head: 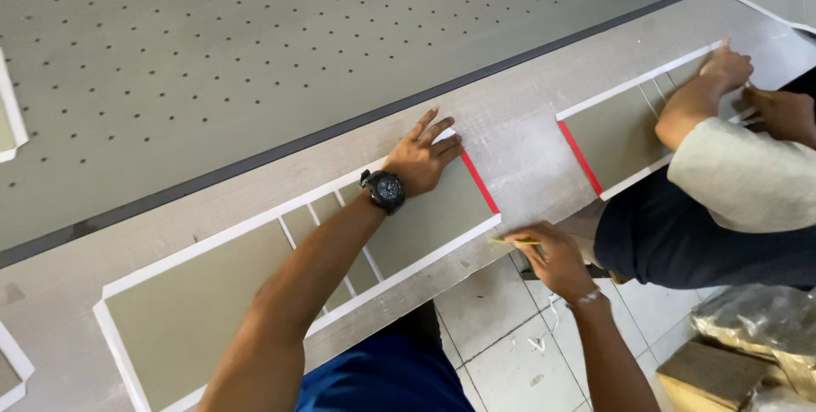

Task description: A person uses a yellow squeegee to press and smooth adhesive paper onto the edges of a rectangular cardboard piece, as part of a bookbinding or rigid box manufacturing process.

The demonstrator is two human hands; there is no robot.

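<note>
Head view: my left hand [422, 160] lies flat, fingers spread, pressing the grey sheet [425, 217] near its red strip [479, 183]; a black watch [384, 190] is on that wrist. My right hand [552, 257] pinches a thin yellow stick [515, 242] at the sheet's lower corner on the bench [518, 144]. To the right, a co-worker's hands [725, 68] press a second sheet [614, 136].

Single head view, looking steeply down, close over bench edge [527, 136]; floor [501, 327] below.
</note>
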